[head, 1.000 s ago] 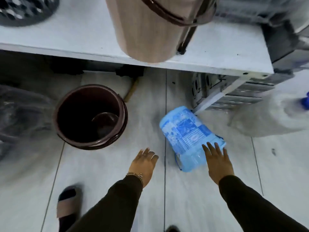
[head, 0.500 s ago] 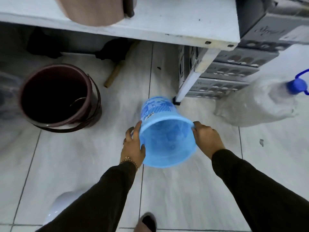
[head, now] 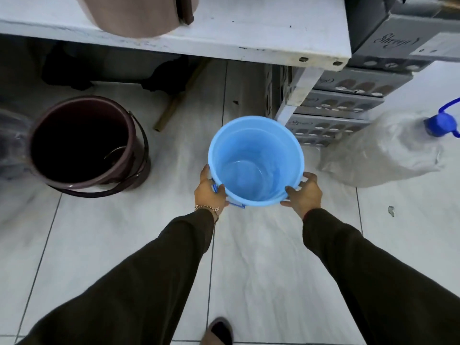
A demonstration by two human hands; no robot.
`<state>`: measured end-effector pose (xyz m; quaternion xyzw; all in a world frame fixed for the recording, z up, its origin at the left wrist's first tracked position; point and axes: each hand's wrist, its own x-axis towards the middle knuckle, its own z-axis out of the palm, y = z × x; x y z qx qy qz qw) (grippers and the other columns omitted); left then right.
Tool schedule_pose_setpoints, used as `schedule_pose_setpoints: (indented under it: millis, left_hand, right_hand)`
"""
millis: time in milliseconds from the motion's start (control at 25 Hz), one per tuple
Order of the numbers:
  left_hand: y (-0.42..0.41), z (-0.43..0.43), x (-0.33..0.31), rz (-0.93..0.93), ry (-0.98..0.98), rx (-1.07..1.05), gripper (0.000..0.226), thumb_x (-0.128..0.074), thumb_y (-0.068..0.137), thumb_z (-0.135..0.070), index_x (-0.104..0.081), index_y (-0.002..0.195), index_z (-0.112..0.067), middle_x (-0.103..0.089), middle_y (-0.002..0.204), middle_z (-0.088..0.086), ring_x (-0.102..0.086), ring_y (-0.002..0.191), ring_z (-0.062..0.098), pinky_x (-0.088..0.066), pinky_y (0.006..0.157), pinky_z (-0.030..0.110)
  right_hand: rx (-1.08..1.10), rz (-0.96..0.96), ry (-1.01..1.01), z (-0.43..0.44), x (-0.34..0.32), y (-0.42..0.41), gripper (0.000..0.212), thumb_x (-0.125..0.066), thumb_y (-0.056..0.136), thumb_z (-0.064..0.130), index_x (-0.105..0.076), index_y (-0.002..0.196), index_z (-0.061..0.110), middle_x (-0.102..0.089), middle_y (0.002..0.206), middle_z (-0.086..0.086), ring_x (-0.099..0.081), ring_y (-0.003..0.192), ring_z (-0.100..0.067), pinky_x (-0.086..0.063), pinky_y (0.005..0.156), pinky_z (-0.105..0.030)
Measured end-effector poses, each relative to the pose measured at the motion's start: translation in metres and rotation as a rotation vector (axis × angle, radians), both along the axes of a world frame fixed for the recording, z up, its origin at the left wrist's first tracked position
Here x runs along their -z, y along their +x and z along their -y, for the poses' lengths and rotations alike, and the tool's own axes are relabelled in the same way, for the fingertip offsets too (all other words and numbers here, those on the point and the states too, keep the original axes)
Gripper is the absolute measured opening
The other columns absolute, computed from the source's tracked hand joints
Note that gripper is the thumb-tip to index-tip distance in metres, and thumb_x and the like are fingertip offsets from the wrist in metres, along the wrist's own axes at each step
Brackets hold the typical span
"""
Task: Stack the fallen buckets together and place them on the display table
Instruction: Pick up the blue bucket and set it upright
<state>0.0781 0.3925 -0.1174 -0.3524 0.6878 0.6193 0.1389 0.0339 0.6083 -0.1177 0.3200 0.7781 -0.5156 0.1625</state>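
Round, smooth blue bucket point(head: 256, 160) of shiny plastic, mouth facing up, held over the pale tiled floor point(head: 261, 257) just in front of the white table point(head: 249, 33). Left hand point(head: 209, 192) wrapped on its left rim and right hand point(head: 303, 192) wrapped on its right rim, fingers curled tight around the edge (thumbs on the near side). Off to the left, well apart, a bigger dark brown bucket point(head: 84, 143) standing upright on the floor with a thin curved handle, and up on the table a tan round bin point(head: 139, 13).
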Motion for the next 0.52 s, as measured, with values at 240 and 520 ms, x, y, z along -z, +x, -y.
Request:
schedule_pose_setpoints:
  millis: [240,520]
  left_hand:
    - [0.022,0.033,-0.025,-0.028,-0.287,0.415,0.065,-0.054,0.098,-0.019,-0.023,0.154,-0.012,-0.037,0.157,0.009,-0.039,0.142,0.027,-0.030,0.114,0.028]
    - [0.143,0.130,-0.040,-0.058,-0.547,0.920,0.055,-0.046,0.099,-0.020,-0.032,0.152,-0.019,-0.038,0.157,0.005,-0.035,0.144,0.021,-0.026,0.120,0.028]
  right_hand:
    - [-0.306,-0.087,0.281,0.024,-0.017,0.026,0.066,-0.061,0.097,0.012,-0.028,0.154,0.003,-0.032,0.158,-0.017,-0.040,0.141,-0.033,-0.035,0.118,-0.043]
    - [-0.596,0.129,0.240,0.111,-0.042,0.160,0.071,-0.053,0.098,0.007,-0.015,0.158,0.001,-0.018,0.166,-0.015,-0.025,0.151,-0.030,-0.021,0.120,-0.031]
